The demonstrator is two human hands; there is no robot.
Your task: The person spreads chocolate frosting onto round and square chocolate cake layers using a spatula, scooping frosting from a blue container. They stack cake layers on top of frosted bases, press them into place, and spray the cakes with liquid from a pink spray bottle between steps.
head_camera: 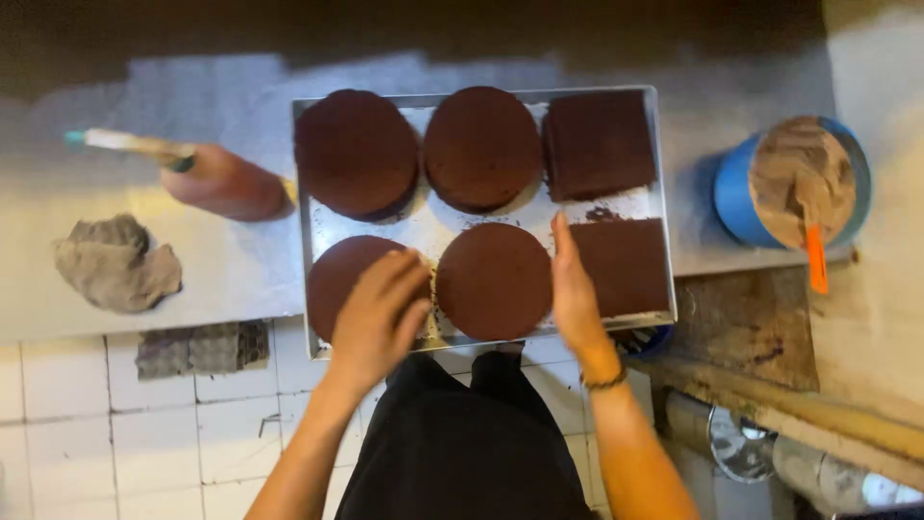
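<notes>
The left hand (378,313) lies palm down with fingers curled loosely, resting on the edge of the dark brown round cake layer (348,279) at the near left corner of the rectangular metal baking tray (662,202); it grips nothing. The right hand (574,289) stands on edge, fingers straight and together, pressed against the right side of the second dark brown round cake layer (494,281) in the tray's near middle, between it and a dark brown square cake slab (628,266) at the near right. A dark bracelet (606,381) circles the right wrist.

In the tray's far row sit two more round brown layers (356,152) (482,147) and another square slab (599,143). Left of the tray lie a reddish-brown rolling pin (223,181) and a crumpled grey cloth (115,262). Right of the tray stands a blue bowl of brown cream (731,193) with an orange-handled spatula (816,255) in it.
</notes>
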